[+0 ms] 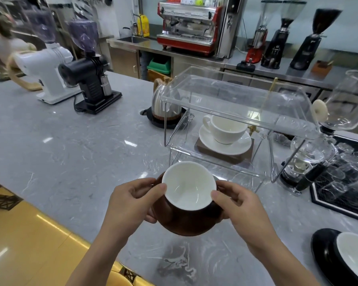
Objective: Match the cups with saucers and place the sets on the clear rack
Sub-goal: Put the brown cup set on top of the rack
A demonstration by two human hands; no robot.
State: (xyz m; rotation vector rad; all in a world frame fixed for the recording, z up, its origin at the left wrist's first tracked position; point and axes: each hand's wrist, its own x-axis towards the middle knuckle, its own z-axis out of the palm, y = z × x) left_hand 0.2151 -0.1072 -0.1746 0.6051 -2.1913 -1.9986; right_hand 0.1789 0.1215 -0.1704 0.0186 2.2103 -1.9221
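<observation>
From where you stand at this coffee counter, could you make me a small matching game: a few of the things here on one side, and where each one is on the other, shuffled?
Things:
1. brown cup
2. white cup
3. black cup
4. kettle

Places:
A. on a white saucer under the clear rack's top shelf
B. on the counter left of the rack, on a dark base
C. held above the counter between the left hand and the right hand
D. at the picture's lower right edge, on a black saucer

Pairs: 1-C, 2-A, 3-D, 4-B
</observation>
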